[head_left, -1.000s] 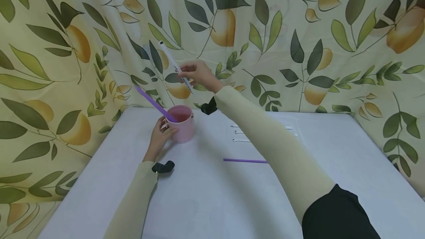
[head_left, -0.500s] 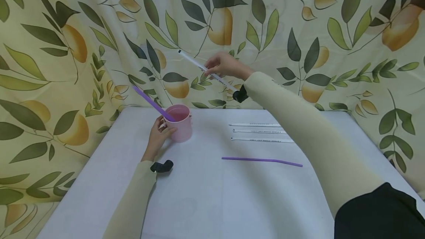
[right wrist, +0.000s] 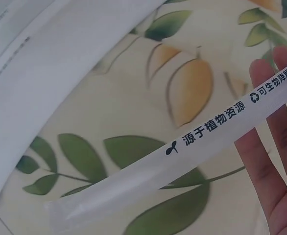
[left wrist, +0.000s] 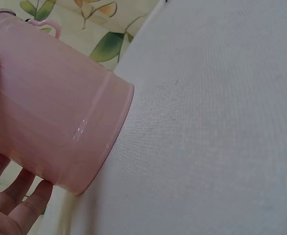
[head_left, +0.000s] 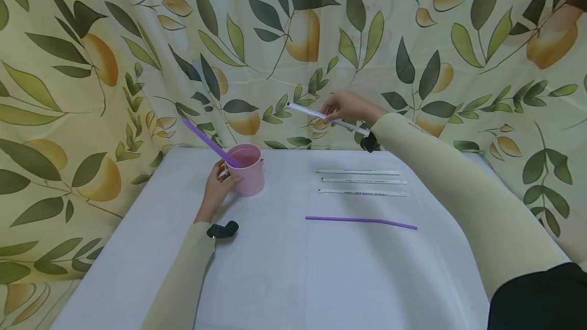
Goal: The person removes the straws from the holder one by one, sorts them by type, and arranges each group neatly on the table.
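My left hand (head_left: 215, 191) holds a small pink bucket (head_left: 252, 180) by its left side, thumb across the front. It stands upright on the table, and the left wrist view shows fingers against its wall (left wrist: 60, 98). A purple straw (head_left: 205, 139) leans out of the bucket to the left. Above the table's back edge, my right hand (head_left: 348, 107) pinches a wrapped straw (head_left: 304, 111). In the right wrist view the clear wrapper (right wrist: 202, 132) carries black printed characters, and its near end hangs free of the fingers (right wrist: 263, 171).
Three more wrapped straws lie in a row on the white table (head_left: 275, 269), below my right hand: the back one (head_left: 357, 172), the middle one (head_left: 364, 181) and the front one (head_left: 362, 193). Before them lies a bent purple straw (head_left: 357, 219). A leaf-patterned curtain (head_left: 275, 65) hangs behind.
My right hand has moved right with the wrapped straw, away from over the bucket, and lowered lately. The straw has tilted flatter. My left hand and the bucket have stayed in place.
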{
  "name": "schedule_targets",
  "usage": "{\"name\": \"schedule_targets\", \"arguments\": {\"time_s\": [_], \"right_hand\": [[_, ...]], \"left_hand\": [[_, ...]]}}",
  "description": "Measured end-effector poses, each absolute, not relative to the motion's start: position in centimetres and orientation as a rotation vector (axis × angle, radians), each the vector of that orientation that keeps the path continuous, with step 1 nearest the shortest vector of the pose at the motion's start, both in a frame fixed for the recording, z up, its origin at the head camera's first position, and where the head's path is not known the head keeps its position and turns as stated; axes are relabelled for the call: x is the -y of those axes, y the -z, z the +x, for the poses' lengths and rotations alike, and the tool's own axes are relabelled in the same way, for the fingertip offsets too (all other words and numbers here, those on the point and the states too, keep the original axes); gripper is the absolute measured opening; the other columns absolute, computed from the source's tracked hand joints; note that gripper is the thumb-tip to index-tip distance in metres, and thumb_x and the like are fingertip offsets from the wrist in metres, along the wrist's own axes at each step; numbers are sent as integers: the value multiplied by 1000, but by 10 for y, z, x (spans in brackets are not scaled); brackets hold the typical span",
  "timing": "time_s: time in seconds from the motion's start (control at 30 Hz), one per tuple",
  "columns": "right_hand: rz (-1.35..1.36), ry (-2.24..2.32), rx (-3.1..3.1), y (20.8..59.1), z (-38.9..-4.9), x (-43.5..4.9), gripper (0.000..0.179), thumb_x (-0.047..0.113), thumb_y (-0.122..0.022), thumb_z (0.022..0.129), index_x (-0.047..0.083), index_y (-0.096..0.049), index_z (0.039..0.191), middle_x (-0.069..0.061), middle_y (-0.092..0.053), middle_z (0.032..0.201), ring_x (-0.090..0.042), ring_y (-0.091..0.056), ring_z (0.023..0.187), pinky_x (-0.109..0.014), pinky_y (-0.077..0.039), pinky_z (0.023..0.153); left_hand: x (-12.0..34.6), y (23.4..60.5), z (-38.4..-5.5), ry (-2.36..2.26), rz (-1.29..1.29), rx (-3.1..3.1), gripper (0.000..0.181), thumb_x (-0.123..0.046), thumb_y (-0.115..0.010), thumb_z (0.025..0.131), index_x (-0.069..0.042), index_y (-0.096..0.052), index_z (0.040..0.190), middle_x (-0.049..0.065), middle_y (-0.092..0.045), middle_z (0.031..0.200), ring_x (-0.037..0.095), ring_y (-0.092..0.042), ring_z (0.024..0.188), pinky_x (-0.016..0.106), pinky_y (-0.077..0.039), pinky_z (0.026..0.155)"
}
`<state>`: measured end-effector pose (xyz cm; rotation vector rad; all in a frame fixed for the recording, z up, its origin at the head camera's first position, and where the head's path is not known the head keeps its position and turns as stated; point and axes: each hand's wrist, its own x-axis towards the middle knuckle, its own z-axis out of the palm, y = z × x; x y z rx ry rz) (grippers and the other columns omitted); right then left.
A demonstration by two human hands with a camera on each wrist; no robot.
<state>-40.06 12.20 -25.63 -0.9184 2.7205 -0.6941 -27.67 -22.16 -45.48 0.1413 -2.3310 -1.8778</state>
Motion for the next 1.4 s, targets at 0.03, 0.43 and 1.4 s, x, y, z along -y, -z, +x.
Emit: {"name": "schedule_targets", "arguments": {"time_s": [0.03,0.43,1.4], "right_hand": [[-919,700,-2716,260,-402,-126,21,5,-67,84,-4,-68,103,-21,-70,94,-23,-66,74,-29,-52,60],[-863,673,-2666,312,-419,-162,13,4,-68,83,-2,-68,94,-15,-72,86,-24,-68,74,-32,-55,64],[-768,586,-2674,402,-440,-183,14,3,-68,83,-1,-71,96,-13,-68,91,-20,-58,82,-33,-51,77]], "left_hand": [[222,455,-277,1875,143,2331,80,-25,-72,82,-20,-26,148,15,-32,149,34,-39,135,44,-36,113],[222,455,-277,1885,155,2329,80,-25,-72,83,-20,-26,148,15,-32,150,34,-38,136,44,-35,114],[221,451,-273,1852,118,2317,85,-36,-75,78,-17,-28,147,21,-33,148,39,-38,134,46,-36,112]]}}
